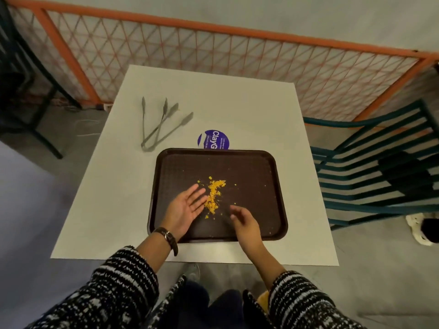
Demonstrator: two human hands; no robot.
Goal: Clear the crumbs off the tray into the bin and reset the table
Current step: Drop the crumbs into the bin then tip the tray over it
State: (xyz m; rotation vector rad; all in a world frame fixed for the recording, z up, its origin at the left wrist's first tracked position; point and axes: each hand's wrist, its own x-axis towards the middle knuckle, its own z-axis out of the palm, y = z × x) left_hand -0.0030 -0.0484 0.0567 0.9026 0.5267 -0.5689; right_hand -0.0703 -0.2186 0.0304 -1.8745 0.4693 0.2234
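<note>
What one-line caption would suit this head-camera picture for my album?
Two bare hands, left hand and right hand, gather yellow crumbs on a brown tray, metal tongs lying beside it.

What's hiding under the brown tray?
A round purple sticker with white lettering pokes out from under the brown plastic tray's far edge, on the white table. Its lower part is covered, so the wording is cut off.

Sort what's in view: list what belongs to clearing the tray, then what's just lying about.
Part of the job:
- tray
- crumbs, piled mid-tray, a few scattered
- left hand, open beside the pile
- right hand, over the tray
- table

Just lying about:
- tongs, two pairs, beyond the tray
- sticker
- chair
- fence
</note>
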